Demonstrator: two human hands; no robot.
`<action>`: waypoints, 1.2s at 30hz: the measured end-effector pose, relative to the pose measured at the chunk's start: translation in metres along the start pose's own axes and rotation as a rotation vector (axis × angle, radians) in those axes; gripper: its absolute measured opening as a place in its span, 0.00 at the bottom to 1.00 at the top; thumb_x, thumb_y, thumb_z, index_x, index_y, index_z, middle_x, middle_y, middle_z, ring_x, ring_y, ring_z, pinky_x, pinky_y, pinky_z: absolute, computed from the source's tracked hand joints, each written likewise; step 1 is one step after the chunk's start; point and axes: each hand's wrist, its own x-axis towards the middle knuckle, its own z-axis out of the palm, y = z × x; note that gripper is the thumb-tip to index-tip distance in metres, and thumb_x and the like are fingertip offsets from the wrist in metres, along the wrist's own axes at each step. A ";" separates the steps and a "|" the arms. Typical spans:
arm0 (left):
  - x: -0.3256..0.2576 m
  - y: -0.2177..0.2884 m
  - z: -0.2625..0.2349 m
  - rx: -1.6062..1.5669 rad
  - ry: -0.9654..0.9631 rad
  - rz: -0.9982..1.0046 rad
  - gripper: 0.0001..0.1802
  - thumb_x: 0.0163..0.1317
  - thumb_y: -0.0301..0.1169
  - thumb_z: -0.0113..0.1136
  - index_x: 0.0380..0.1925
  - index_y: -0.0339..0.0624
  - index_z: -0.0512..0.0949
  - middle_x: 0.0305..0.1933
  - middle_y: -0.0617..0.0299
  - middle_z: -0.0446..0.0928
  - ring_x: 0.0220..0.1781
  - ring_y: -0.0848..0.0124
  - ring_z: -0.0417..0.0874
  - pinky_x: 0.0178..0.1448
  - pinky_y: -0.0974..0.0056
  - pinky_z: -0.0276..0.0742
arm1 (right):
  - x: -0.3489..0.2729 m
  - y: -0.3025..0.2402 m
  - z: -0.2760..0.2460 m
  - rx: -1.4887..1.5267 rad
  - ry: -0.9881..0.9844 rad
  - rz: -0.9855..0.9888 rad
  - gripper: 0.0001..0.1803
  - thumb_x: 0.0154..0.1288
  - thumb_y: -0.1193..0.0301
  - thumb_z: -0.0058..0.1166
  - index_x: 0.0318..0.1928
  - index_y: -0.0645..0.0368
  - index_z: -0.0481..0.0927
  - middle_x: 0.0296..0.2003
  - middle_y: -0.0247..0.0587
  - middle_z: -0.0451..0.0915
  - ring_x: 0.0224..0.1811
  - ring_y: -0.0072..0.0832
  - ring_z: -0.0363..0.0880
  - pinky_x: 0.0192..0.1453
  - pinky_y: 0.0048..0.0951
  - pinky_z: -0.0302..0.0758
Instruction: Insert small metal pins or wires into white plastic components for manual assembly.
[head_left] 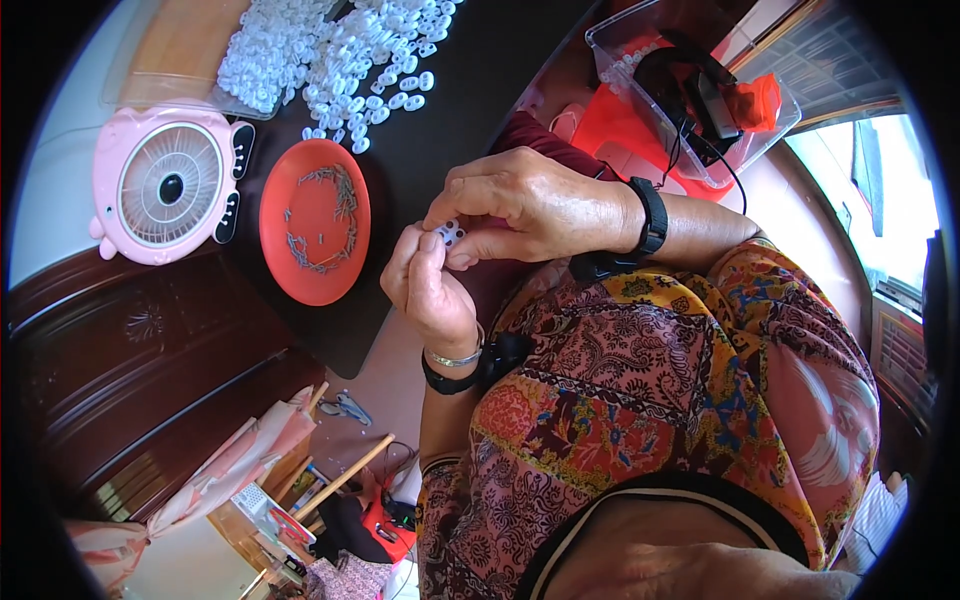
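Observation:
Both my hands meet in front of my chest, over the table's edge. Between their fingertips is a small white plastic piece with dark round holes (450, 233). My left hand (432, 285) has its fingers curled and its thumb and fingertips pinched on the near side of the piece. Reaching across from the right, my right hand (525, 205) grips the same piece between thumb and bent fingers. Much of it is covered by the fingers. Nearest to them on the table, an orange-red plate (315, 275) holds small grey metal pins or screws scattered in a ring.
A heap of white two-holed plastic pieces (340, 60) spreads over the dark table (450, 110). A pink fan (170, 183) stands left of the plate. At the upper right, a clear plastic bin (770, 130) holds a black object and an orange-red bag.

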 end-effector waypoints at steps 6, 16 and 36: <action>-0.002 0.011 0.009 -0.005 0.019 0.049 0.14 0.61 0.27 0.42 0.17 0.36 0.64 0.19 0.64 0.60 0.17 0.78 0.60 0.18 0.73 0.55 | -0.001 0.001 0.004 -0.010 0.030 -0.079 0.14 0.54 0.69 0.63 0.40 0.62 0.78 0.33 0.42 0.79 0.37 0.40 0.80 0.39 0.35 0.77; -0.009 0.005 0.010 0.123 0.080 0.122 0.14 0.63 0.25 0.42 0.17 0.34 0.64 0.18 0.63 0.61 0.14 0.76 0.60 0.17 0.73 0.55 | -0.001 0.003 0.006 -0.092 0.042 -0.126 0.13 0.54 0.70 0.63 0.38 0.62 0.78 0.31 0.41 0.79 0.35 0.39 0.80 0.37 0.34 0.77; -0.005 -0.003 0.004 -0.072 0.005 -0.010 0.17 0.64 0.32 0.44 0.16 0.40 0.61 0.19 0.65 0.58 0.18 0.77 0.62 0.23 0.71 0.54 | -0.005 0.011 0.008 0.062 0.067 -0.020 0.16 0.52 0.67 0.67 0.39 0.62 0.80 0.29 0.43 0.80 0.31 0.36 0.82 0.33 0.31 0.77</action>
